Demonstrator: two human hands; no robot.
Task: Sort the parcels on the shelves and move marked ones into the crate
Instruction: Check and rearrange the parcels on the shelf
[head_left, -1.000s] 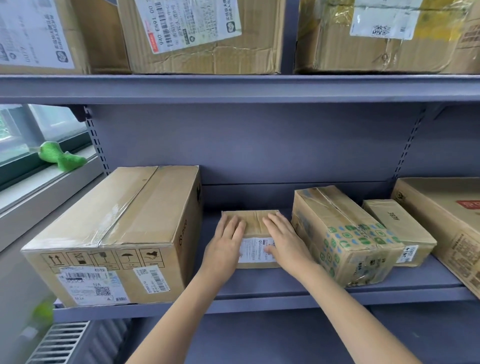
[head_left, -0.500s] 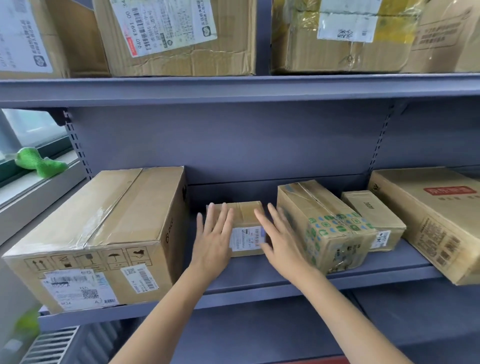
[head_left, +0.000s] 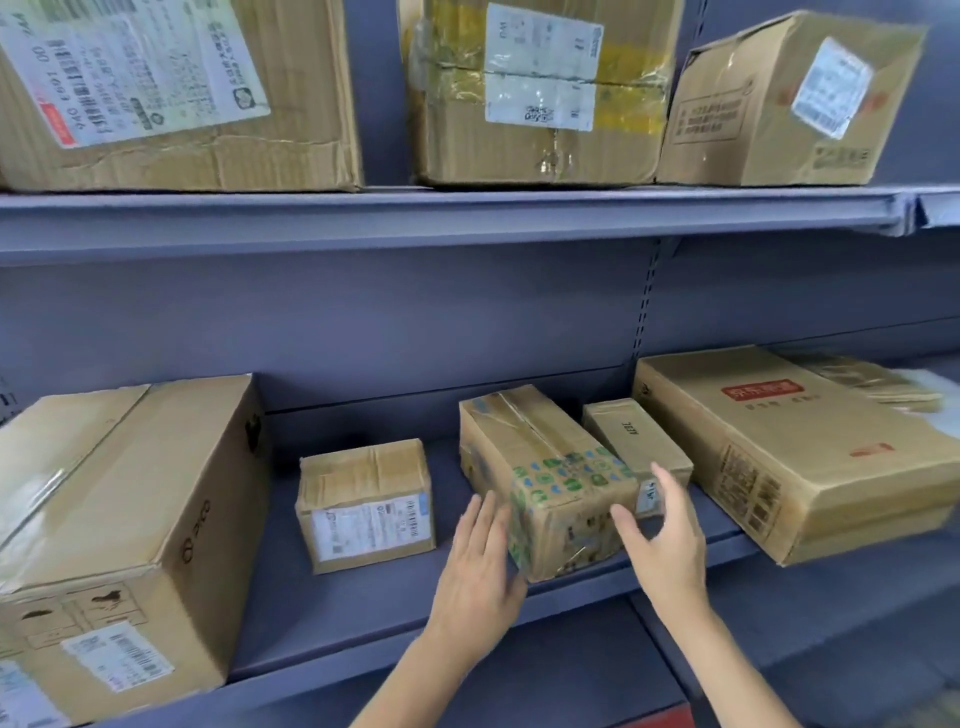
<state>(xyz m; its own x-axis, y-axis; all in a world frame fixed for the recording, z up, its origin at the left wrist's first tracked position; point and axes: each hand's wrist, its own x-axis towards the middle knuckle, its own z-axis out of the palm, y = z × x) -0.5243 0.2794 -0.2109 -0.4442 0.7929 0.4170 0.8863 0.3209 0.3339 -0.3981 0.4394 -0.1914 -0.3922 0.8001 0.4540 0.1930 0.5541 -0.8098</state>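
Parcels: brown cardboard boxes on two grey metal shelves (head_left: 363, 613); no crate in view.
Largest on lower shelf: big taped brown carton (head_left: 119, 525) at far left, untouched, same place as a second ago.
Flat wide carton with red printed label (head_left: 789, 447): far right, overhanging the shelf edge, not handled.
Green-patterned taped box (head_left: 545, 483): middle right, angled toward the front edge; now the target, flanked by both hands.
Small box with white address label (head_left: 366, 504): left alone just left of the hands; a second ago both palms lay on it, so likely judged unmarked and passed over.
Slim plain box (head_left: 631, 441): touching the patterned box's right side.
Left hand (head_left: 480, 566): fingers straight, flat by the patterned box's left front corner, holding nothing.
Right hand (head_left: 667, 540): spread wide at its right front corner, gripping nothing yet.
Shift: both hands moved rightward, one parcel over.
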